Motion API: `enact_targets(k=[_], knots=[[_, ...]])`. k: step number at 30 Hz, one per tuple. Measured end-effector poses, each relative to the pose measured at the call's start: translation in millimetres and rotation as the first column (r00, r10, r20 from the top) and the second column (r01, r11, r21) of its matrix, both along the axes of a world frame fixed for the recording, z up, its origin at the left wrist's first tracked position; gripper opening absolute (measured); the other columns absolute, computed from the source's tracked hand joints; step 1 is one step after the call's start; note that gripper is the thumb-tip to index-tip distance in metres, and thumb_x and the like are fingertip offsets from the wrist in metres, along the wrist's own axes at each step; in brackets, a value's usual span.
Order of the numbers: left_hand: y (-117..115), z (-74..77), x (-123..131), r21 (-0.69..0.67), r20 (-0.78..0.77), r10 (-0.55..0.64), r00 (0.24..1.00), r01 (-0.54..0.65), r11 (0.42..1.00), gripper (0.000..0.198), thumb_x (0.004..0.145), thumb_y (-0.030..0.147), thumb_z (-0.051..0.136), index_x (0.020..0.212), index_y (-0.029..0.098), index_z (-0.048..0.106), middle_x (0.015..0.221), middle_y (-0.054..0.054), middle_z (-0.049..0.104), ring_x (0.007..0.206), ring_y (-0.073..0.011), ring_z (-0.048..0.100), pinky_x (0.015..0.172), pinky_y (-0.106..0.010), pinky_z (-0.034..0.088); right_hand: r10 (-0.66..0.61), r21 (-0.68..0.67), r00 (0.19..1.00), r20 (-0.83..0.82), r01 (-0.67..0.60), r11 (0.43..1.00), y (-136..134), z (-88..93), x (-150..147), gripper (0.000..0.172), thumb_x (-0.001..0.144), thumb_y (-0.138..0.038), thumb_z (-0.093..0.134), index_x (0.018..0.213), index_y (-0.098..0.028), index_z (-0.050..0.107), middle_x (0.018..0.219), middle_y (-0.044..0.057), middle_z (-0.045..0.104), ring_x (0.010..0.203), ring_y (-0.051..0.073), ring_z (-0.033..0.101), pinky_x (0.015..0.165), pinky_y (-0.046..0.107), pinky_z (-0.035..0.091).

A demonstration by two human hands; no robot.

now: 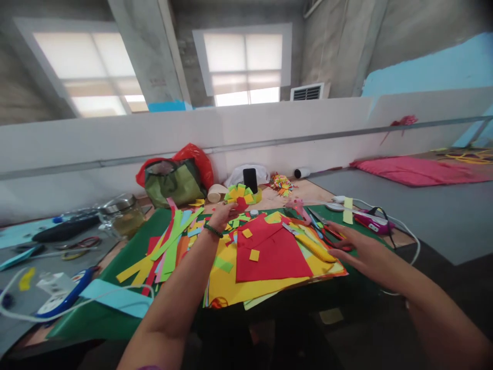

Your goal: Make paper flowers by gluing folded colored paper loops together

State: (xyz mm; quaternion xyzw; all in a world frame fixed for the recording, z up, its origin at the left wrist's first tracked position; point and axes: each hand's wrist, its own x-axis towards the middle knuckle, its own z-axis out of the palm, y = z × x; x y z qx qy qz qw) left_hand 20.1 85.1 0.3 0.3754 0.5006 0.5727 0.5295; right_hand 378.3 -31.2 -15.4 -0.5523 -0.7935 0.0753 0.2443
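My left hand (222, 214) reaches forward over the paper pile, fingers closed on a paper flower (242, 196) of yellow and green squares with a red piece under it. My right hand (356, 253) lies flat with fingers stretched out at the right edge of the pile, beside a yellow ruler (316, 248) and red-handled scissors (332, 235). Between my arms lies a red paper sheet (273, 254) on yellow sheets (231, 285), dotted with small yellow squares.
Green mat (131, 249) under loose colour strips (165, 246). A green and red bag (175, 180), a phone (250, 180), tape roll (216, 193) and a glass jar (123, 213) stand behind. A glue gun with white cable (372, 221) lies right. Pink cloth (416, 170) far right.
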Motion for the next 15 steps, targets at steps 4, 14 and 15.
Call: enact_targets(k=[4,14,15], knots=[[-8.2,-0.3,-7.0,-0.07,-0.066,0.033,0.997,-0.038,0.997,0.012,0.07,0.011,0.063,0.081,0.015,0.061,0.069,-0.001,0.071,0.052,-0.0105,0.064,0.047,-0.017,0.045,-0.349,0.091,0.936,-0.044,0.352,0.932,-38.9,-31.1,39.1,0.065,0.078,-0.07,0.046,0.12,-0.023,0.064,0.118,0.017,0.069,0.092,0.037,0.069,0.069,0.046,0.054],[-54.8,-27.4,-10.7,-0.263,-0.307,-0.038,0.951,-0.047,0.964,0.016,0.067,0.011,0.064,0.067,0.016,0.049,0.06,-0.001,0.064,0.056,-0.0131,0.066,0.049,-0.018,0.049,-0.082,-0.036,0.984,0.157,0.089,0.995,51.4,-23.5,5.6,0.045,0.089,-0.048,0.047,0.11,-0.014,0.068,0.114,0.018,0.068,0.109,0.03,0.063,0.094,0.038,0.046],[-59.8,-27.2,-11.9,-0.28,-0.34,-0.064,0.938,-0.036,0.959,0.018,0.066,0.012,0.065,0.066,0.017,0.048,0.058,-0.001,0.063,0.056,-0.0134,0.066,0.049,-0.018,0.049,-0.117,-0.055,0.972,0.205,0.131,0.99,66.2,-20.1,-3.5,0.045,0.091,-0.046,0.046,0.112,-0.012,0.066,0.114,0.02,0.068,0.11,0.031,0.062,0.094,0.037,0.045]])
